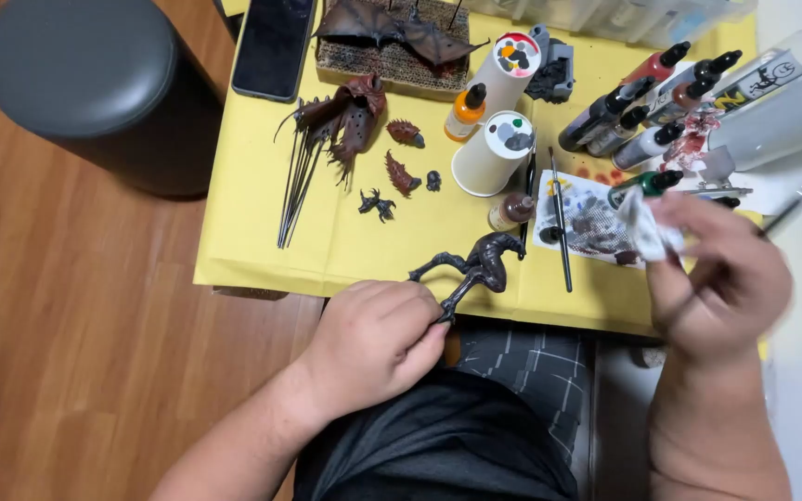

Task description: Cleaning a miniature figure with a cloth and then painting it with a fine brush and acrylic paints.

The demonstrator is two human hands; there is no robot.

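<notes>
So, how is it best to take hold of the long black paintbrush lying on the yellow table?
Probably pinch the paintbrush at mid-handle, coming from above. It lies flat, and its upper end runs between the white cup and the paint bottles, so the middle, over the stained paper, has more room.

head cam | looks steeply down | close over yellow table edge, lap

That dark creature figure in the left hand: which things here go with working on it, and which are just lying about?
In use:
- left hand pinching the dark creature figure
- right hand holding a stained white tissue
- likely the paint bottles, brushes, blotting paper

Lying about:
- phone
- grey stool
- small dark red parts
- bundle of thin rods
</notes>
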